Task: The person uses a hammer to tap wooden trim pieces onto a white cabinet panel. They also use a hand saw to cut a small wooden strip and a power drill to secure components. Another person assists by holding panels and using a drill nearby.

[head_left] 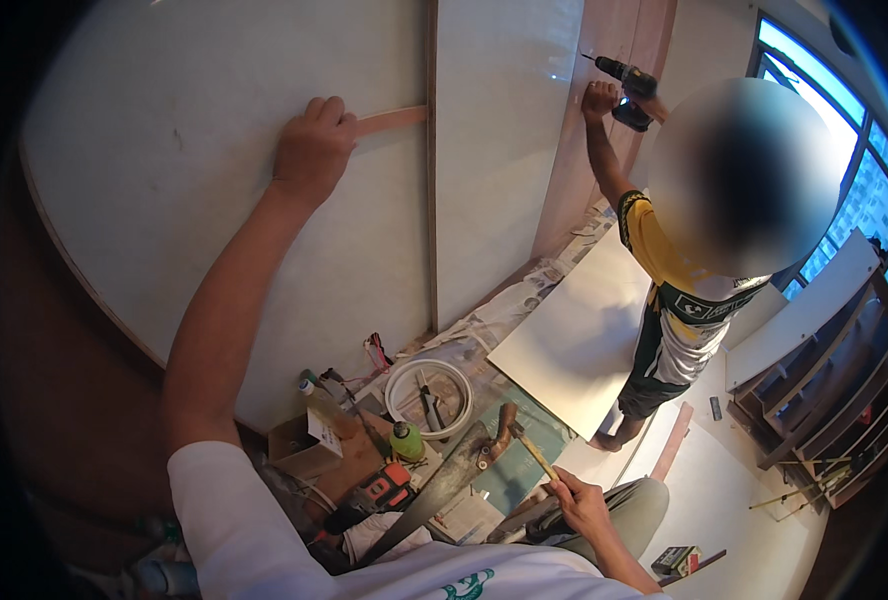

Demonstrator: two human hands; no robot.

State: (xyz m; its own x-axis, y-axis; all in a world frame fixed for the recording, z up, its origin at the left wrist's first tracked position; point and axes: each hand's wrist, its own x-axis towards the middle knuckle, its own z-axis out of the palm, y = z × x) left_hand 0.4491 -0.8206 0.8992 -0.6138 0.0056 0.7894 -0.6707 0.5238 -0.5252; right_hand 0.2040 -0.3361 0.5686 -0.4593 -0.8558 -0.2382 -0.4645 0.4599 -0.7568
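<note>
My left hand (314,150) is raised and closed on a thin wooden strip (394,121). The strip lies across the white panel (214,80), its far end at the panel's dark vertical edge (432,200). Low at the right, my right hand (579,505) grips a hammer (537,455) by its pale handle, near my knee. The hammer's brown head points up and away from me. A handsaw (434,500) lies just left of the hammer, its wide blade slanting down toward my lap.
A co-worker (699,330) stands at the right, holding a cordless drill (629,85) at the far panel. A large pale board (574,335) lies beside them. Below are a coiled white cable (394,395), a green bottle (405,440), a red-black power tool (384,488) and a cardboard box (304,445).
</note>
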